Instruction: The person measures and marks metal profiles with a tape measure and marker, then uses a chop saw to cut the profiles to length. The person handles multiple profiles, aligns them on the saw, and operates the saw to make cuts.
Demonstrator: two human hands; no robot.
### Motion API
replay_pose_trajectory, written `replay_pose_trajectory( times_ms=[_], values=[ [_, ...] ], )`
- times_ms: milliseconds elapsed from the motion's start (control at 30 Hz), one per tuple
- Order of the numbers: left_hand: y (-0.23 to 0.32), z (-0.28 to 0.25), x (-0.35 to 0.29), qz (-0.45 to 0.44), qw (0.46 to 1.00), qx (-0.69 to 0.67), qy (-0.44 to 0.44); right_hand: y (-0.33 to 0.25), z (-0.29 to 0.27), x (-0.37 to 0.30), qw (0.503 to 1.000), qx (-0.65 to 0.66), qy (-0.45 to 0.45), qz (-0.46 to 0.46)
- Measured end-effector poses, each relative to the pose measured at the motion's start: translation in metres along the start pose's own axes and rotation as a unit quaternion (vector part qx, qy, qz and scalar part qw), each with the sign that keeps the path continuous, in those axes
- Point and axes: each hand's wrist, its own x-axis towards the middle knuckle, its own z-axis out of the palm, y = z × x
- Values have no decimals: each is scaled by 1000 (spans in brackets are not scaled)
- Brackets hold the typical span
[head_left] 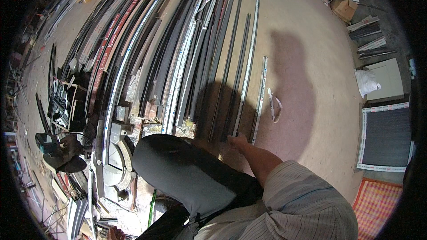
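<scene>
My right hand reaches forward past my raised knee, its fingers closed at the near end of a long, thin profile strip with a pale printed face. Just right of that strip lies a shorter pale printed strip, its near end close to my wrist. Two dark narrow profiles run alongside on the left. At the lower edge, only part of my left hand shows, beside my leg, and what its fingers do is not clear.
Many long profiles lie across the floor ahead. A mitre saw with a dark motor head stands at left. A curled white strip lies right of my hand. Farther right are a framed dark panel and a checked cloth.
</scene>
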Motion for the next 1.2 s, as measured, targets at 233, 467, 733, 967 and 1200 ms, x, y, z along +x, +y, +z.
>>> replay_pose_trajectory(
  times_ms=[233, 467, 733, 967, 1200],
  values=[
    [-7, -7, 14, -3, 1000, -7, -8, 7, -9, 12, 970, -221, 57, -82],
    [2, 1, -7, 1, 1000, -16, 4, 8, -5, 14, 958, -253, 73, -117],
    [8, 5, -10, -12, 1000, -3, 19, -10, -21, -11, 968, -226, 18, -105],
    [3, 5, 2, -21, 1000, -1, 22, 17, -28, 40, 950, -285, 0, -127],
    [-8, -12, 14, -17, 1000, -6, 19, 7, -21, 43, 937, -343, 18, -70]
  ],
)
